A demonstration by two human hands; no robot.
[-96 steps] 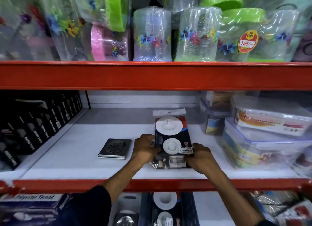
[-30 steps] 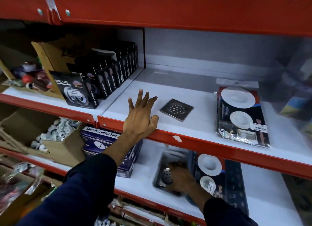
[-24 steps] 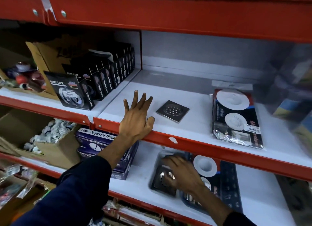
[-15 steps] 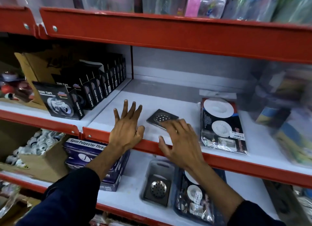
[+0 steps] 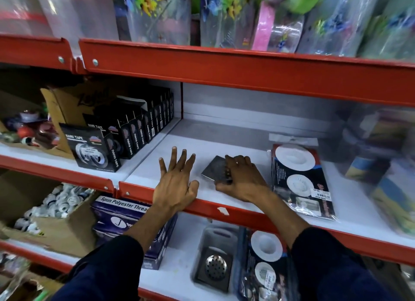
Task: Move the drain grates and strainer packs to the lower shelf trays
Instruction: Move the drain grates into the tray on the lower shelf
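A square metal drain grate (image 5: pixel 213 170) lies on the white middle shelf (image 5: pixel 224 143). My right hand (image 5: pixel 241 180) covers its right side, fingers curled over it and thumb at its near edge. My left hand (image 5: pixel 176 184) rests flat and spread on the shelf's red front lip, holding nothing. A strainer pack (image 5: pixel 298 179) in clear wrap lies to the right on the same shelf. On the lower shelf, a grey tray (image 5: pixel 205 235) holds another drain grate (image 5: pixel 215 267), and beside it a dark tray holds a strainer pack (image 5: pixel 266 262).
Black nano tape boxes (image 5: pixel 125 134) stand at the left of the middle shelf. Blurred plastic containers (image 5: pixel 381 148) crowd its right end. A blue thread box (image 5: pixel 125 217) and a cardboard box of small white parts (image 5: pixel 51 213) sit on the lower shelf. Wrapped plastic jars fill the top shelf.
My right hand rose from the lower tray, leaving a grate there, and reached up to the middle shelf onto the remaining grate. My left hand stayed on the shelf lip.
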